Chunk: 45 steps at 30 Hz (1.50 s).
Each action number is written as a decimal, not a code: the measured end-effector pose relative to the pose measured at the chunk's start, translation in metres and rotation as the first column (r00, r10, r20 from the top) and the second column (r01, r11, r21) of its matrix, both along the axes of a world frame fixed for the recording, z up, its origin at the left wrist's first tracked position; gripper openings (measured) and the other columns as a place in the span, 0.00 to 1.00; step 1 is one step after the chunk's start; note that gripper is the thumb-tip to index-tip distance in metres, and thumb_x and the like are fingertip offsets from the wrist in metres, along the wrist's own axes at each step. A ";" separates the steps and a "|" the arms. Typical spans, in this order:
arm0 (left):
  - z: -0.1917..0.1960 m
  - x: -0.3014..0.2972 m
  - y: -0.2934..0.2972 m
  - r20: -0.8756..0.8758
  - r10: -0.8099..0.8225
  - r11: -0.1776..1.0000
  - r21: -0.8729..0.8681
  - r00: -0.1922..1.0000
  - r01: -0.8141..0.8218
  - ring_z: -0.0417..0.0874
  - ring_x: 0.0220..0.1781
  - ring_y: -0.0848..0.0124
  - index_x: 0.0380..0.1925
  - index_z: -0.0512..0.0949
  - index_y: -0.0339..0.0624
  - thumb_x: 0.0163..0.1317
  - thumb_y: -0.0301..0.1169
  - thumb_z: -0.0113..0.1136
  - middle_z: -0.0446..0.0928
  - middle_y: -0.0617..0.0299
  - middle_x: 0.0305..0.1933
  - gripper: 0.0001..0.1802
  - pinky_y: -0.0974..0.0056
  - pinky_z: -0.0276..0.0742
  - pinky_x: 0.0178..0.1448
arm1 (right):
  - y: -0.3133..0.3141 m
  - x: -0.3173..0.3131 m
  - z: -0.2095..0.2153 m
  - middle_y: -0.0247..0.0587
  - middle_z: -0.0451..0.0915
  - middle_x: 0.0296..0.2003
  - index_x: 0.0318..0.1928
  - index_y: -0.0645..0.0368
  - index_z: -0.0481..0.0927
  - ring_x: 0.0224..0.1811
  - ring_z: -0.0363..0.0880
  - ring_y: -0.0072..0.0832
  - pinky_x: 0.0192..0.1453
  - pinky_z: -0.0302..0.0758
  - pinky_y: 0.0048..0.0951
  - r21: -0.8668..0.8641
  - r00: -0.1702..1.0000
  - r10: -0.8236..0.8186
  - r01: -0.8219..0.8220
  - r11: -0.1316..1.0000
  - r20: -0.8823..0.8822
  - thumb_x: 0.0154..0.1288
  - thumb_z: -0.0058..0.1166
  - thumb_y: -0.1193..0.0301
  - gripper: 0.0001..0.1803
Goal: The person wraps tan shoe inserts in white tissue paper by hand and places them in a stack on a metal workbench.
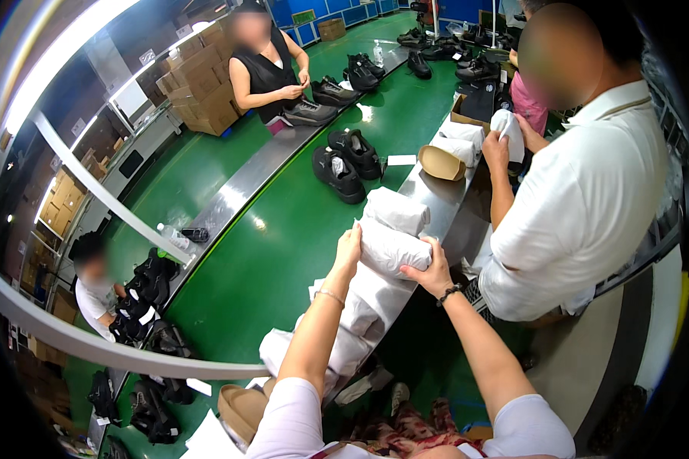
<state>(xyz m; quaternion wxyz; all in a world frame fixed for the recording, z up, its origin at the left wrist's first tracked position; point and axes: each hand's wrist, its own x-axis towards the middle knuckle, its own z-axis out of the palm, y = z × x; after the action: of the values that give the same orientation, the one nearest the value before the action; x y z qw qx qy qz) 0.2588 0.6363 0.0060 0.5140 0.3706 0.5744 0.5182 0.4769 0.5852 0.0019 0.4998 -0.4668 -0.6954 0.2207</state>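
A rounded bundle wrapped in white paper lies lengthwise between my hands over the metal ledge beside the green conveyor. My left hand grips its left end, and my right hand is closed round the right end. What is inside the wrapping is hidden. Just beyond it, touching or nearly so, is a second white paper-wrapped bundle. Nearer to me, partly behind my left forearm, several more white wrapped bundles rest along the ledge.
A pair of black shoes sits on the green conveyor belt. At right, a co-worker in a white shirt holds white paper, near a brown cardboard insert. Two other people work across the belt. A curved grey rail crosses the lower left.
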 end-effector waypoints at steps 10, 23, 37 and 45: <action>-0.119 0.005 0.082 -0.421 0.329 0.943 0.097 0.845 -0.318 0.69 0.58 0.61 0.49 0.70 0.28 0.66 0.47 0.40 0.72 0.47 0.53 0.28 0.62 0.62 0.61 | 0.049 -0.037 -0.088 0.50 0.67 0.47 0.53 0.60 0.60 0.53 0.65 0.44 0.56 0.65 0.40 -0.031 0.998 -0.039 0.040 0.999 0.048 0.39 0.70 0.60 0.42; -0.052 -0.009 0.054 -0.553 0.019 0.969 -0.195 0.833 -0.151 0.43 0.71 0.48 0.64 0.52 0.34 0.61 0.62 0.35 0.45 0.44 0.70 0.45 0.51 0.47 0.70 | 0.049 -0.015 -0.110 0.63 0.62 0.55 0.62 0.69 0.52 0.59 0.61 0.49 0.63 0.59 0.40 -0.298 0.992 -0.116 0.098 0.949 -0.043 0.40 0.70 0.59 0.54; 0.083 -0.051 -0.401 -0.484 0.220 0.851 0.519 0.847 0.075 0.75 0.45 0.54 0.40 0.73 0.33 0.54 0.23 0.58 0.75 0.50 0.41 0.13 0.58 0.73 0.48 | -0.286 -0.098 0.041 0.45 0.76 0.28 0.31 0.64 0.75 0.29 0.75 0.34 0.33 0.72 0.29 -0.080 0.870 0.480 -0.473 0.877 0.115 0.52 0.48 0.85 0.07; 0.004 -0.192 -0.604 -0.376 0.569 0.769 -0.071 0.731 -0.636 0.79 0.38 0.63 0.42 0.74 0.34 0.61 0.27 0.52 0.76 0.50 0.40 0.11 0.67 0.74 0.40 | -0.409 -0.270 0.024 0.48 0.76 0.28 0.38 0.66 0.73 0.30 0.76 0.44 0.35 0.73 0.36 -0.219 0.609 0.783 -0.753 0.621 0.128 0.51 0.55 0.77 0.12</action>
<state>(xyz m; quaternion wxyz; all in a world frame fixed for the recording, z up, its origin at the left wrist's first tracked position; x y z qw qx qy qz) 0.0665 0.0325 0.0097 0.2459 0.1932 0.7896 0.5280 0.2073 0.1757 0.0263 0.2450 -0.1780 -0.8592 0.4124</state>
